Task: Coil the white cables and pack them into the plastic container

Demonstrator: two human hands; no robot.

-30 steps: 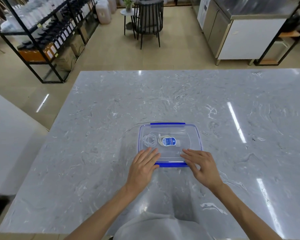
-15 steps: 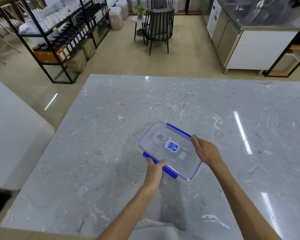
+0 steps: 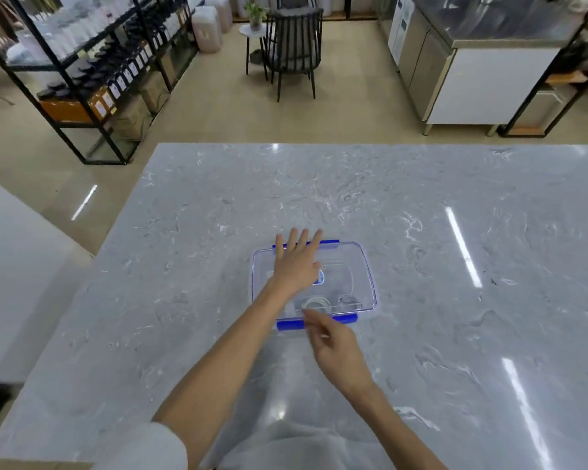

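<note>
Where the container (image 3: 371, 301) sits: middle of the worktop (image 3: 184, 266), lid (image 3: 348, 262) on
white cables (image 3: 316, 302): coiled inside, showing through the lid toward the near edge
left hand (image 3: 294, 266): flat on the lid, fingers straight and spread, gripping nothing, tips at the blue far clip (image 3: 330, 242)
right hand (image 3: 340, 354): at the blue near clip (image 3: 346, 318), fingers loosely bent, too blurry to tell if the grip's got it
</note>
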